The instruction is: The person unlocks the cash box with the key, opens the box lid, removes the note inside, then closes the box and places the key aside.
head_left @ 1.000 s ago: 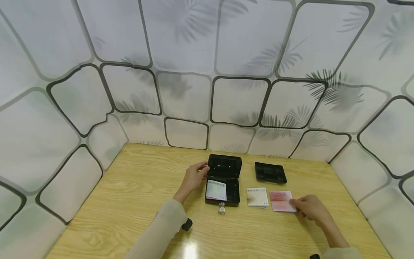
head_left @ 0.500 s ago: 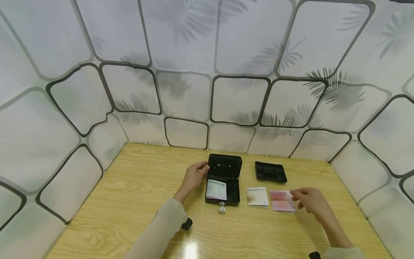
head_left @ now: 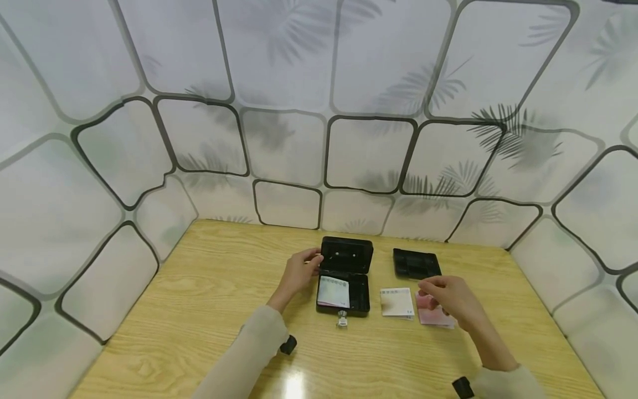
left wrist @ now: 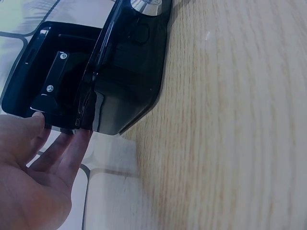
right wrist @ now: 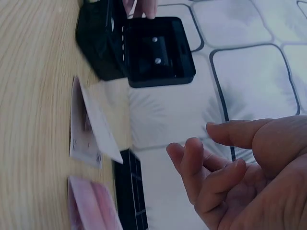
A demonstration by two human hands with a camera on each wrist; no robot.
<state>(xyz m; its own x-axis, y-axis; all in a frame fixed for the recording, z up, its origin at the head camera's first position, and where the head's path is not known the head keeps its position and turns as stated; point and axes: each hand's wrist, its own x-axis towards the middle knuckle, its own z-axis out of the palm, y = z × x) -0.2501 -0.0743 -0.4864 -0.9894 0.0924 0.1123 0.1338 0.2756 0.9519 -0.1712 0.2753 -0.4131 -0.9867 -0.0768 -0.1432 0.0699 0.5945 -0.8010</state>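
Note:
A small black cash box (head_left: 359, 296) stands with its lid (head_left: 346, 247) raised. My left hand (head_left: 298, 272) holds the lid's left edge; in the left wrist view the thumb lies on the inner rim and the fingers go behind. Folded banknotes (head_left: 334, 292) fill the box's left compartment. My right hand (head_left: 457, 302) hovers over a folded pink banknote (head_left: 433, 317), its fingers loosely curled around nothing. Left of that lies a folded pale banknote (head_left: 397, 303), which the right wrist view shows tented partly open (right wrist: 98, 127).
A black compartment tray (head_left: 415, 262) lies behind the banknotes. From the box's front sticks a silver lock (head_left: 341, 320). Patterned curtain (head_left: 366, 155) borders the wooden table (head_left: 209, 277) at the back and sides.
My right hand let go of the pink banknote's right edge, rose, and moved left over it. The left hand stays on the lid.

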